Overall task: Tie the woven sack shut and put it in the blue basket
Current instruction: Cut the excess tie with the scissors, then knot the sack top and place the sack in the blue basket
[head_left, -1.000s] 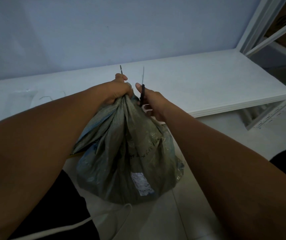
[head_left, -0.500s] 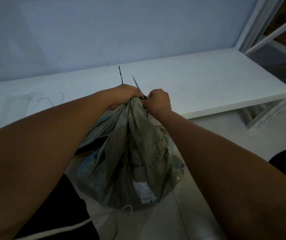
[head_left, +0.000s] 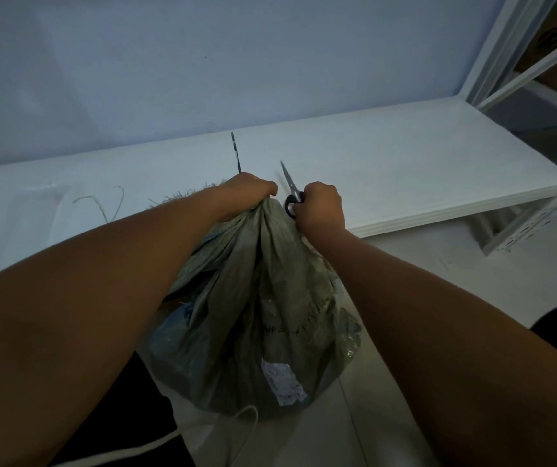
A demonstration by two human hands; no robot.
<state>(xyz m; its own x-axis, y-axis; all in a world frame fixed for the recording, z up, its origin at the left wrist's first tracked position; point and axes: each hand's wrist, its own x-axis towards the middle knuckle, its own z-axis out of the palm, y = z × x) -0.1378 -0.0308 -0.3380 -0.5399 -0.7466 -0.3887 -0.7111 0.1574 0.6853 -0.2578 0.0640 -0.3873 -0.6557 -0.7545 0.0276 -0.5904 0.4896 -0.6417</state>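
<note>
A grey-green woven sack [head_left: 263,315] with a white label stands on the floor, its mouth gathered into a neck. My left hand [head_left: 243,193] grips that neck from the left. A thin dark tie tail [head_left: 235,153] sticks straight up above this hand. My right hand [head_left: 320,207] grips the black handles of a pair of scissors [head_left: 288,183] just right of the neck, with the blades pointing up and slightly left, apart from the tail. The blue basket is not in view.
A low white shelf board [head_left: 405,163] runs behind the sack against a pale wall, with loose thread scraps [head_left: 108,203] on its left part. A white metal rack frame [head_left: 522,62] rises at the right. A white cord [head_left: 169,443] lies on the floor near me.
My right hand has curled into a fist round the scissor handles, and the blades have tilted from upright to lean left. My left hand keeps its grip on the neck.
</note>
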